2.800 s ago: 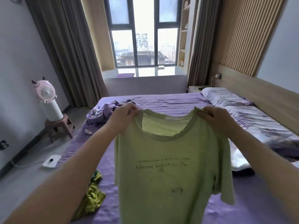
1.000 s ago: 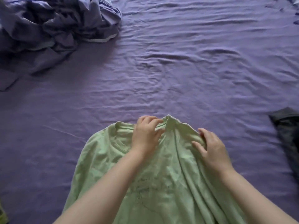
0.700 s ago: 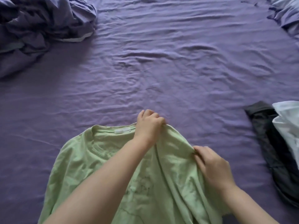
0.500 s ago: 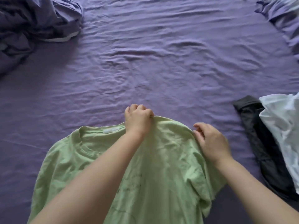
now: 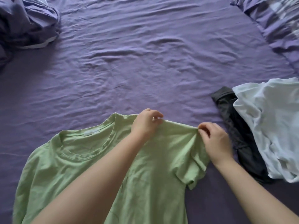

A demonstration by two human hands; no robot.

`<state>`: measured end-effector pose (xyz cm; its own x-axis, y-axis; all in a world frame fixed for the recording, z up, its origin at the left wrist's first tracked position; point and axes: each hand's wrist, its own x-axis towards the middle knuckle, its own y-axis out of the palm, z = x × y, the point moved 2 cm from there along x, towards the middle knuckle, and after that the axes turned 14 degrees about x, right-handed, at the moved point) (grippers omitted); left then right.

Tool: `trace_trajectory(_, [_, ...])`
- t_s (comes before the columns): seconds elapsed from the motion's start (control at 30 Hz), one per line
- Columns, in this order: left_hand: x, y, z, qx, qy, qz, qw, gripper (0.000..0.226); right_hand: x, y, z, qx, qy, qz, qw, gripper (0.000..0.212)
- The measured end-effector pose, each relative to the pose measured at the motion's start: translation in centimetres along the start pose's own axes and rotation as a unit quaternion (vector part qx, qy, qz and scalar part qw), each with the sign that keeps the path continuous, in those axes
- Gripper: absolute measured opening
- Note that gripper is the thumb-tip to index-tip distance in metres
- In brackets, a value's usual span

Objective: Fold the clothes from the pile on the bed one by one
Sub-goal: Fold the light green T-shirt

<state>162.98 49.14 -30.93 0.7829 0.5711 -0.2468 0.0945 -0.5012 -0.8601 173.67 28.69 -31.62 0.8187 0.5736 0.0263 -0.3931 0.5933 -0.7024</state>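
Your left hand (image 5: pixel 146 122) and right hand (image 5: pixel 214 139) pinch the green T-shirt (image 5: pixel 68 160) along its shoulder seam, fingers clamped, stretching it flat on the bed (image 5: pixel 145 54) for folding.

A bedroom in a home — seen from above a wide bed (image 5: pixel 145 54) spread with a creased purple sheet that fills nearly the whole view. At the far right corner, purple checked bedding (image 5: pixel 273 21), rumpled at its edge. At the far left corner, a heap of bunched purple cloth (image 5: pixel 27 23). Household laundry lying straight on the sheet: a pale green T-shirt (image 5: pixel 68 159) laid out flat near the front, and to the right a white garment (image 5: pixel 271 123) partly over a dark grey one (image 5: pixel 234 126) — everyday clothes, loose and unfolded. Soft, dim light, no furniture in sight but the bed.
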Motion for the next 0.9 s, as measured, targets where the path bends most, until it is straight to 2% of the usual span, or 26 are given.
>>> trace_trajectory(0.1, [-0.2, 0.4, -0.1, -0.019, 0.003, 0.017, 1.0, 0.019, 0.3, -0.8, -0.7, 0.015, 0.049, 0.022, 0.998, 0.012])
trace_trajectory(0.2, [0.1, 0.9, 0.1, 0.012, -0.01, 0.029, 0.999, 0.023, -2.2, -1.0, -0.6, -0.057, 0.069, 0.071, 0.993, 0.029])
trace_trajectory(0.27, [0.6, 1.1, -0.1, 0.072, -0.014, 0.057, 0.996, 0.022, -3.1, -1.0, -1.1, -0.1, 0.085, 0.104, 0.986, 0.027])
trace_trajectory(0.33, [1.2, 0.6, -0.5, 0.083, -0.026, 0.051, 0.995, 0.02, -2.7, -1.7, -1.2, -0.098, 0.079, 0.068, 0.99, 0.017])
trace_trajectory(0.43, [2.2, 0.1, -0.5, 0.008, -0.074, -0.001, 0.997, 0.016, -0.4, -3.0, -0.5, -0.095, 0.034, -0.054, 0.993, 0.01])
trace_trajectory(0.47, [2.2, 0.2, -0.6, -0.021, -0.087, -0.009, 0.996, 0.012, 0.5, -3.3, -0.1, -0.089, 0.032, -0.073, 0.993, 0.01])
trace_trajectory(0.57, [0.8, 1.1, -1.5, -0.097, -0.074, -0.028, 0.992, 0.016, 1.8, -2.7, 0.0, -0.047, 0.032, -0.036, 0.998, 0.018])
trace_trajectory(0.63, [-1.3, 1.9, -2.6, -0.117, -0.015, -0.039, 0.992, 0.031, 1.0, -1.9, -0.4, -0.02, 0.053, 0.017, 0.998, 0.041])
trace_trajectory(0.7, [-3.7, 3.2, -3.6, -0.058, 0.069, -0.064, 0.994, 0.037, -0.7, -1.5, -0.8, 0.013, 0.101, 0.037, 0.994, 0.066])
trace_trajectory(0.77, [-5.7, 4.6, -4.2, 0.052, 0.133, -0.06, 0.988, 0.038, -2.3, -1.3, -1.1, 0.02, 0.134, 0.02, 0.991, 0.081])
trace_trajectory(0.83, [-7.0, 6.0, -4.3, 0.199, 0.126, 0.041, 0.971, 0.052, -3.6, -1.0, -1.2, -0.006, 0.157, -0.015, 0.987, 0.083])
trace_trajectory(0.9, [-7.5, 7.0, -3.8, 0.294, 0.114, 0.082, 0.945, 0.07, -4.4, -0.4, -1.0, -0.033, 0.165, -0.038, 0.985, 0.075])
